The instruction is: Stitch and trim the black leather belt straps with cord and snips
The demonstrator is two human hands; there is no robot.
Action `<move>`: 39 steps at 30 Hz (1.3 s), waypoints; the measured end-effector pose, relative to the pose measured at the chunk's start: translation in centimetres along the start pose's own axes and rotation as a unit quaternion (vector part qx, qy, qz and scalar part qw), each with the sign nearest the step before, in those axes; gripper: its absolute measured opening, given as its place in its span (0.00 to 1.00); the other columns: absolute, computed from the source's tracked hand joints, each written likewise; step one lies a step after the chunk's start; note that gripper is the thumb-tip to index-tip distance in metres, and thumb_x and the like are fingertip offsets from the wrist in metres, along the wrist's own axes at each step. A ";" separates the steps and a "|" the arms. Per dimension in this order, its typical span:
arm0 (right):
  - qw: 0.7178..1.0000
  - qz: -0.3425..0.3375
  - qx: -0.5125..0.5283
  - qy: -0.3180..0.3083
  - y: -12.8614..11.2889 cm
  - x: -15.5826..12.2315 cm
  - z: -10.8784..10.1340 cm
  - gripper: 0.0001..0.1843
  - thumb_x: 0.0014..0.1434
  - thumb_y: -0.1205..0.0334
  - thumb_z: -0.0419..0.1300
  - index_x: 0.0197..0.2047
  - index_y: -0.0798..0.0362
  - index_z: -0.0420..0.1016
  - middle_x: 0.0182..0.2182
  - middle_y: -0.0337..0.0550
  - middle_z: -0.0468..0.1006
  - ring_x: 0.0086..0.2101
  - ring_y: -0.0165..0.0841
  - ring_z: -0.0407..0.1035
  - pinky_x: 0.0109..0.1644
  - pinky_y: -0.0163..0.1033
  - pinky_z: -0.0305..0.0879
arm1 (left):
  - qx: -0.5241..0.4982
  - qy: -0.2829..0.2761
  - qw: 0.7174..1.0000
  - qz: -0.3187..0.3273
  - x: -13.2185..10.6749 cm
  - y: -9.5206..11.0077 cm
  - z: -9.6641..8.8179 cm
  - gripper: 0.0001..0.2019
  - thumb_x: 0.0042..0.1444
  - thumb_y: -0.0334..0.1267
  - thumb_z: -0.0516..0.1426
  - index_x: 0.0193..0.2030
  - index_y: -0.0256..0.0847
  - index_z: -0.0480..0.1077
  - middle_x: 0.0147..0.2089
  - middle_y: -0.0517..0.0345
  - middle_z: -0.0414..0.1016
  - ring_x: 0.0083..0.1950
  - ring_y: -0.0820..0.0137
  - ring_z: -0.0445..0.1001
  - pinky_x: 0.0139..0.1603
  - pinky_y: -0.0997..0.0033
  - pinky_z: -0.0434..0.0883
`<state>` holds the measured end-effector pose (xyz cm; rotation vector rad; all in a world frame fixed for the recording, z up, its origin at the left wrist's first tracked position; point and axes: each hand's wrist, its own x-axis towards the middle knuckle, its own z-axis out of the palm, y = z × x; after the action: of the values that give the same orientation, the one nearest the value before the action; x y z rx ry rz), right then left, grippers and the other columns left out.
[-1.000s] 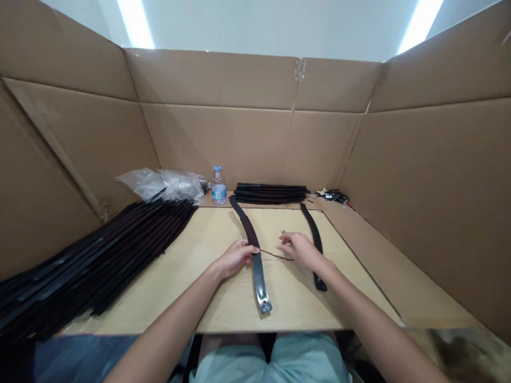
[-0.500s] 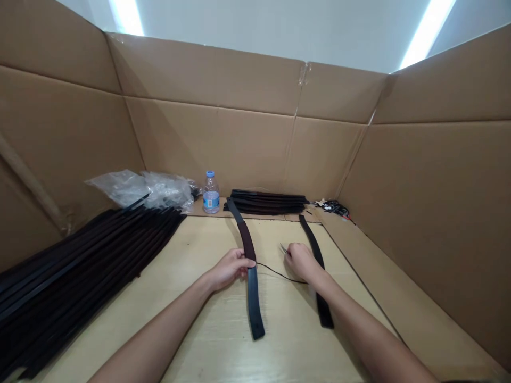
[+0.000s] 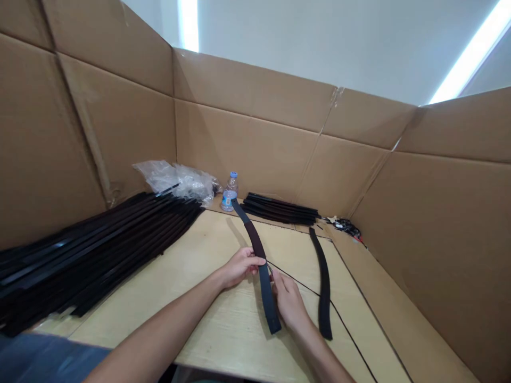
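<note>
Above the table, left hand pinching 1 bent dark strip, right hand pinching 1 thin tool, black string beside it.

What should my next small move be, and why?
Probably touch the slim tool in your right hand to the cord where it leaves the curved strip: your left hand pinches the strip there, and the tool's tip sits close by.
</note>
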<state>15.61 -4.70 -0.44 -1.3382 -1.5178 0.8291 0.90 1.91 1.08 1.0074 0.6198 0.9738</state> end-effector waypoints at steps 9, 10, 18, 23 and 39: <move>0.997 -0.049 0.053 -0.010 0.4 1.0 0.1 0.31 0.55 0.34 0.52 0.31 0.56 0.76 0.23 0.40 0.72 0.25 0.33 0.63 0.28 0.35 0.59 | -0.022 0.023 0.998 0.047 -0.3 -0.7 0.6 0.10 0.34 0.31 0.67 0.25 0.32 0.73 0.23 0.58 0.72 0.21 0.79 0.63 0.21 0.77 0.54; 0.997 -0.054 0.058 -0.011 0.3 1.1 0.0 0.31 0.55 0.34 0.52 0.31 0.56 0.77 0.23 0.40 0.72 0.25 0.33 0.63 0.28 0.35 0.59 | -0.023 0.023 0.998 0.049 -0.3 -0.8 0.7 0.10 0.34 0.31 0.67 0.25 0.31 0.73 0.23 0.59 0.72 0.21 0.79 0.63 0.21 0.77 0.53; 0.991 -0.092 0.093 -0.023 0.1 1.5 -0.2 0.30 0.54 0.36 0.56 0.29 0.57 0.79 0.22 0.43 0.75 0.27 0.38 0.68 0.32 0.38 0.64 | -0.009 0.039 0.997 0.067 -0.6 -1.1 1.2 0.09 0.33 0.32 0.67 0.23 0.31 0.73 0.22 0.57 0.73 0.20 0.79 0.63 0.20 0.78 0.53; 0.988 -0.099 0.115 0.004 0.4 2.2 0.3 0.26 0.50 0.39 0.62 0.33 0.57 0.80 0.32 0.49 0.80 0.34 0.42 0.72 0.41 0.42 0.67 | 0.005 0.044 0.996 0.072 -0.7 -1.2 1.5 0.10 0.33 0.31 0.67 0.25 0.32 0.75 0.24 0.57 0.74 0.21 0.79 0.63 0.20 0.78 0.51; 0.980 -0.106 0.153 0.074 1.1 2.8 0.6 0.26 0.47 0.40 0.64 0.33 0.58 0.80 0.30 0.49 0.80 0.33 0.40 0.72 0.38 0.40 0.67 | -0.001 0.010 0.999 0.050 -1.7 -1.2 1.8 0.18 0.29 0.36 0.72 0.29 0.32 0.76 0.27 0.57 0.75 0.25 0.78 0.66 0.25 0.78 0.59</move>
<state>15.50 -1.71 -1.11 -0.9721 -1.3278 0.7723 2.02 -0.54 0.71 1.0361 0.5897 1.0726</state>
